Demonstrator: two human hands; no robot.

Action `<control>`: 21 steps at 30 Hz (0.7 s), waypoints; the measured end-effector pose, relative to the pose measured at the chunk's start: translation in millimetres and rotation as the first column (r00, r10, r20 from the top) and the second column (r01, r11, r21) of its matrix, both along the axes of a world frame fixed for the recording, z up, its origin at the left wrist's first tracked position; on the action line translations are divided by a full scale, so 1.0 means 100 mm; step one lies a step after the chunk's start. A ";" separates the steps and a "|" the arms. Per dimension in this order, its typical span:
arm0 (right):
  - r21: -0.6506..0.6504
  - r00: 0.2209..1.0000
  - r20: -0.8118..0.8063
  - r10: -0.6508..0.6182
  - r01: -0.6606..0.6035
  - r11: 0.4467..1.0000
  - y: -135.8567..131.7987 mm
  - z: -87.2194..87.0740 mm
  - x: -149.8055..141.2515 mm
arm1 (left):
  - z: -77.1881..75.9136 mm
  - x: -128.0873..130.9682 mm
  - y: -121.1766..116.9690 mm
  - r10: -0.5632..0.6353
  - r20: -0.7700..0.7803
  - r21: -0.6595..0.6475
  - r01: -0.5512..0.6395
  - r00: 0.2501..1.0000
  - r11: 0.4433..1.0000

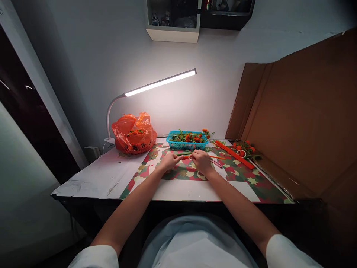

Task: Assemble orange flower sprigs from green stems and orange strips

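My left hand (169, 162) and my right hand (201, 160) meet over the patterned mat (242, 175) in the middle of the table. Both pinch a small orange piece (186, 157) held between their fingertips, with a thin green stem (184, 153) lying just behind. What exactly the piece is, I cannot make out. A blue basket (173, 143) with orange flowers and green stems stands right behind my hands.
An orange plastic bag (134, 133) sits at the back left beside a lit white desk lamp (160, 82). Orange strips (232, 153) and orange flower heads (245, 148) lie at the right. A big cardboard sheet (301, 119) leans along the right side.
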State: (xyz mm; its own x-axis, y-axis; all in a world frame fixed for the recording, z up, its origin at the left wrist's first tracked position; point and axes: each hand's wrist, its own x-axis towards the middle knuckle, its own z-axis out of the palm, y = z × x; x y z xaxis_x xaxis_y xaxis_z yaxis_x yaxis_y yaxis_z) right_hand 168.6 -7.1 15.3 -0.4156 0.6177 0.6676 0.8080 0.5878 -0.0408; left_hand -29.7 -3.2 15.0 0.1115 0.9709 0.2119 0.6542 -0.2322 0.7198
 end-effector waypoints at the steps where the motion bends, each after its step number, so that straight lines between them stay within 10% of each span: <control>1: 0.003 1.000 -0.011 0.008 -0.008 1.000 0.01 -0.01 -0.01 | 0.00 0.00 0.01 0.026 -0.017 0.003 -0.026 1.000 1.000; 13: -0.139 0.801 -0.520 0.298 -0.423 0.895 0.08 -0.07 0.02 | -0.01 -0.04 0.05 0.055 0.282 -0.078 -0.034 0.958 0.996; 21: -0.459 0.793 -0.597 0.119 -0.460 0.760 0.25 -0.07 0.24 | 0.03 -0.09 0.01 -0.208 -0.052 0.102 0.212 0.977 0.972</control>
State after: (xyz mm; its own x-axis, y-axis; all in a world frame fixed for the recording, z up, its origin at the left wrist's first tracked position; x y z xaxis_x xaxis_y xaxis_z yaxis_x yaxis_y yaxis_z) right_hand 192.3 17.6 8.5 -0.3474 0.8463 0.4037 0.3541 0.5171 -0.7792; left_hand -38.7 -2.5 18.1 0.3212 0.8970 0.3038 0.6107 -0.4414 0.6574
